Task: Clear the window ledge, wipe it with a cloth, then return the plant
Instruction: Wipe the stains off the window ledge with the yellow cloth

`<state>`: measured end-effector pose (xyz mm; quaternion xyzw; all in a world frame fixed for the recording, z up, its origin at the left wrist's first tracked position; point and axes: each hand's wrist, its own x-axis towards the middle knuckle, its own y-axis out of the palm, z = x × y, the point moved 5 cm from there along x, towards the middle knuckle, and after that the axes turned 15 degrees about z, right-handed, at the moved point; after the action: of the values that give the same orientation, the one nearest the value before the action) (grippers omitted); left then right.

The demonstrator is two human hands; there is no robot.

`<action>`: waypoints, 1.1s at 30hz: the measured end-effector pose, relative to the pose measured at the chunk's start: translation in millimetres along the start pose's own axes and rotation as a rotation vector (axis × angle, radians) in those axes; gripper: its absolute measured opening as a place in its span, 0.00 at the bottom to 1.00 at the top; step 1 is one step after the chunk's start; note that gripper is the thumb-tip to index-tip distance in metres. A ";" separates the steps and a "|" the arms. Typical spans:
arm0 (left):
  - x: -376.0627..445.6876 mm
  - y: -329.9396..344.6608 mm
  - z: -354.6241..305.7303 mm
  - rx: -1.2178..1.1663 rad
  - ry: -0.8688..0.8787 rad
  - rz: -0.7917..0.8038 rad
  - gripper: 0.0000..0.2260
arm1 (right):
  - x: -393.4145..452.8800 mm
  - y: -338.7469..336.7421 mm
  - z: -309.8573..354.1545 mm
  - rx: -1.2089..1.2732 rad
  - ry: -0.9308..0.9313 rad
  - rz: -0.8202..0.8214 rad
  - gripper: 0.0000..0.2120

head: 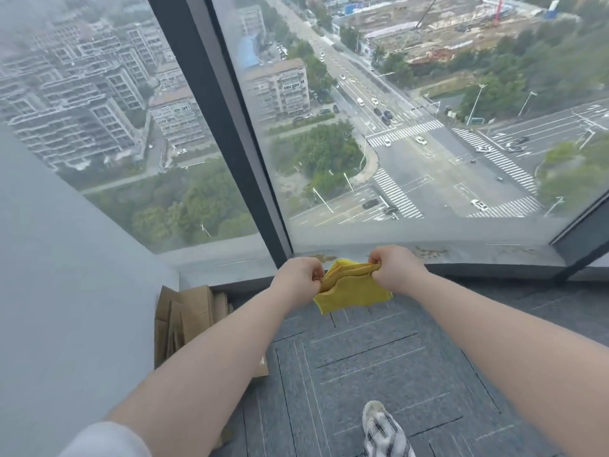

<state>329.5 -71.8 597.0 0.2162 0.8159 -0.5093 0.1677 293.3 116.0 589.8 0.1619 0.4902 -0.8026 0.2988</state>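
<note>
Two hands hold the yellow cloth above the carpet floor, just before the window ledge. Left hand and right hand each pinch its upper edge (folded, hanging down); each grip is closed on fabric. Brown stains mark the ledge.

Flattened cardboard leans against the left wall; a striped shoe stands on grey carpet.

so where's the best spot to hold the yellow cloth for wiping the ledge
Probably along its folded top edge, from above, as both hands do now: the left hand and right hand pinch the yellow cloth at its upper corners, so it hangs flat above the ledge.
</note>
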 end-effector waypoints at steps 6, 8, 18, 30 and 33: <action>105.4 -50.2 33.5 0.009 -0.068 0.014 0.10 | 123.6 -42.1 14.1 -0.002 -0.045 0.064 0.12; 134.0 -61.4 40.4 0.006 -0.076 0.018 0.10 | 156.5 -52.4 14.7 -0.006 -0.029 0.068 0.14; 281.3 -75.1 103.9 -0.055 -0.122 0.073 0.12 | 304.1 -77.0 -0.7 -0.057 0.033 0.148 0.11; 465.8 70.9 219.9 -0.066 -0.225 0.095 0.12 | 524.3 54.3 -106.1 -0.092 -0.002 0.311 0.09; 515.7 121.9 257.6 -0.076 -0.243 0.110 0.11 | 578.2 101.1 -140.3 -0.120 -0.015 0.322 0.08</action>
<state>-31.3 -163.4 140.3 0.1909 0.7951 -0.4907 0.3011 -91.4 20.0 134.9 0.2140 0.5029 -0.7148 0.4364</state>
